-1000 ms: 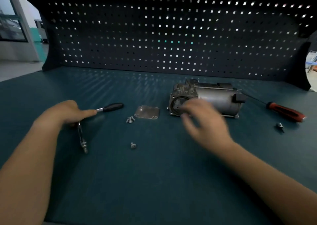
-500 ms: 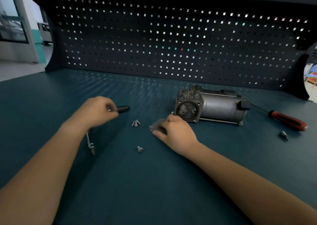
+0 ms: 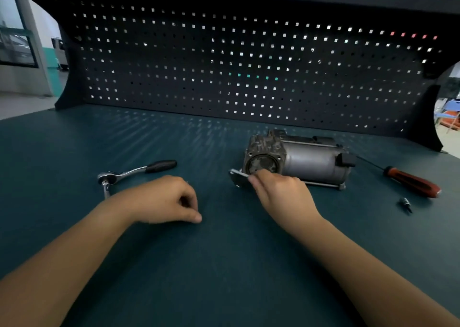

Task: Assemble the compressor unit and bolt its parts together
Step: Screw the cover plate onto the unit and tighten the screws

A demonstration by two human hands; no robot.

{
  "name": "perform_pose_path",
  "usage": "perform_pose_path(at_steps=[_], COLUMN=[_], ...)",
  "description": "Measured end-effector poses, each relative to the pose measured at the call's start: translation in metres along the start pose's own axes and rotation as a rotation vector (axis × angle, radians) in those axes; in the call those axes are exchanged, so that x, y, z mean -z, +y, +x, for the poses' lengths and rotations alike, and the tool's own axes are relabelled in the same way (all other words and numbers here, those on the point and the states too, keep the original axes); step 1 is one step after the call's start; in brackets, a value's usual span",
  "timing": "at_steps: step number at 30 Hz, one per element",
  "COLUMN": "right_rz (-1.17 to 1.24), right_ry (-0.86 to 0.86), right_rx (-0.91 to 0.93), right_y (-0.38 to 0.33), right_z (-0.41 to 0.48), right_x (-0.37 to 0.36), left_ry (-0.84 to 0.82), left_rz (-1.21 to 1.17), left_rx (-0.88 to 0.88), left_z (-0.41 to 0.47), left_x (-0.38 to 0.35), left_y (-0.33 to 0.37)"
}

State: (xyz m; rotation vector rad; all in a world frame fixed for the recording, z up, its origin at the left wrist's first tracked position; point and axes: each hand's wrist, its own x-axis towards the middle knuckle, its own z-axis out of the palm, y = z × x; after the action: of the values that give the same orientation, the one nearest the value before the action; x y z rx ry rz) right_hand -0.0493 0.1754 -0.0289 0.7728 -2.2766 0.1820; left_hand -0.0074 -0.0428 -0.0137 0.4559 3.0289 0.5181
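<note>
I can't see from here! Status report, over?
Right hand pinches cover plate near open compressor. Left hand curled on bench, contents hidden. Nothing blocking.

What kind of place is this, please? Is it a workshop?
Most likely a workshop bench: a dark pegboard backs the teal-topped table, and a ratchet wrench, a red-handled screwdriver and a compressor unit lie on it.

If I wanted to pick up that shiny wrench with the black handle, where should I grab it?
Take the ratchet wrench by its black grip, coming down from above. That end is thick and rounded, lies flat on the bench, and nothing sits around it. The shiny head has a bar sticking out toward the left hand, so it is probably clumsier to hold.
</note>
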Motion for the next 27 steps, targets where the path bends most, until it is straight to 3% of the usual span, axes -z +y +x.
perform_pose_path(at_steps=[2, 4, 8, 10, 13, 18, 27], right_rz=[-0.006, -0.020, 0.043, 0.186, 0.334, 0.787, 1.119], right_ry=[0.134, 0.152, 0.039, -0.020, 0.041, 0.039, -0.041], right_rx=[-0.045, -0.064, -0.128, -0.204, -0.286, -0.406, -0.485], right_y=[0.005, 0.011, 0.027, 0.033, 0.035, 0.038, 0.027], right_z=[0.000, 0.000, 0.004, 0.003, 0.000, 0.002, 0.001], right_x=[0.002, 0.000, -0.010, -0.018, -0.017, -0.015, -0.022], left_ry=[0.094, 0.230, 0.435, 0.465, 0.513, 0.752, 0.696], left_rz=[-0.077, -0.186, -0.331, -0.400, -0.427, -0.719, -0.829], left_rx=[-0.015, -0.021, -0.024, -0.040, -0.054, -0.022, -0.118], left_z=[0.003, 0.007, 0.015, 0.024, 0.045, 0.068, 0.055], left_x=[-0.006, -0.012, -0.022, -0.026, -0.025, -0.026, -0.034], left_y=[0.004, 0.007, 0.018, 0.026, 0.039, 0.051, 0.038])
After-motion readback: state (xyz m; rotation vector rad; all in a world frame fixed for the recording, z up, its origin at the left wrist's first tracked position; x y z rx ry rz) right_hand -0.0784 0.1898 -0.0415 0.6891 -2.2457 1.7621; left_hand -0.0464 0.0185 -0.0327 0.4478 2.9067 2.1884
